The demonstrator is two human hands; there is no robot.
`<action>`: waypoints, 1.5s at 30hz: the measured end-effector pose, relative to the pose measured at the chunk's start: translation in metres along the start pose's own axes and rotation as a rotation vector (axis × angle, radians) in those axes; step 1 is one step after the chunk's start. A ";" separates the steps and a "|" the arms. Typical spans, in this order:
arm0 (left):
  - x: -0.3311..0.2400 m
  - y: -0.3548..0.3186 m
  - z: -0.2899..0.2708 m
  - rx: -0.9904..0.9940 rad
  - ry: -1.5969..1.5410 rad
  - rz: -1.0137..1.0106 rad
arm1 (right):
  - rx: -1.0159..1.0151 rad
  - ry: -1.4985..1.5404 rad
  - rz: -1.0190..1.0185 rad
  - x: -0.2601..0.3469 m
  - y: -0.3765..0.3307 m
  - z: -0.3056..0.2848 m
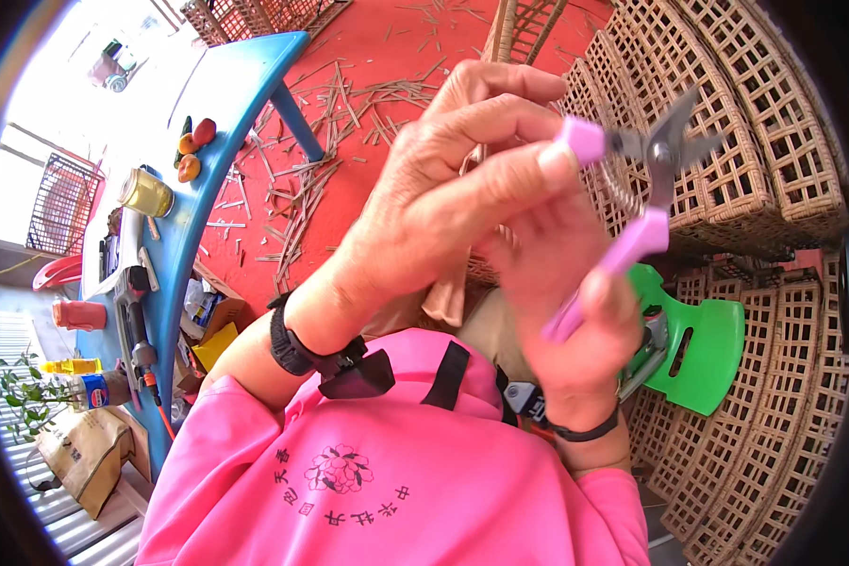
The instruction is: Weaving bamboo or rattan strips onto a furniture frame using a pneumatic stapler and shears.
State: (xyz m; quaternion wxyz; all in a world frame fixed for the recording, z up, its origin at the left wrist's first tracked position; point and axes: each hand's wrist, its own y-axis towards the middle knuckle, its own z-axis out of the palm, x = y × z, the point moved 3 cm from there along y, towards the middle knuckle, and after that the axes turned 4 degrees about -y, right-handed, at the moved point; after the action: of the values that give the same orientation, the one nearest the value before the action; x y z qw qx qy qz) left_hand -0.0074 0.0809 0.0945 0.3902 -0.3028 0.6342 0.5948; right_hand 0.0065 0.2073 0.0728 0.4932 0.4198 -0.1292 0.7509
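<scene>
A pair of pruning shears [663, 156] with pink-purple handles is up in front of me, right of centre. Its blades stand apart and point up and to the right, and a coil spring shows between the handles. My left hand [462, 179] has its thumb and fingers closed at the end of the upper handle. Below it, my right hand [575, 321] holds the lower handle across the palm with the thumb over it. Motion blurs the right hand, so its exact finger grip is hard to make out. Behind my hands a woven strip-work piece [502, 33] is partly hidden.
Stacked woven baskets [726, 123] crowd the right side, above a green plastic chair [703, 363]. Cut strips [302, 203] litter the red floor [358, 179]. At left, a blue table [245, 71] bears fruit [191, 151], a jar [147, 193] and a corded tool [134, 321].
</scene>
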 end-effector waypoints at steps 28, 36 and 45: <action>0.052 -0.027 -0.019 -0.170 -0.213 -0.459 | 0.254 -2.047 -0.010 0.050 -0.016 -0.075; 0.052 -0.038 -0.026 -0.157 -0.276 -0.444 | 0.385 -1.990 0.150 0.051 0.004 -0.080; 0.061 -0.037 -0.031 -0.158 -0.335 -0.355 | 0.516 -1.980 0.116 0.055 0.021 -0.078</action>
State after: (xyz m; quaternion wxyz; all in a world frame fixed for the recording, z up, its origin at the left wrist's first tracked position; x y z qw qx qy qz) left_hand -0.0113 0.0508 0.0230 0.5635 -0.3362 0.4489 0.6065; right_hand -0.0598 0.2791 0.0713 0.0226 0.9379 -0.3330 0.0951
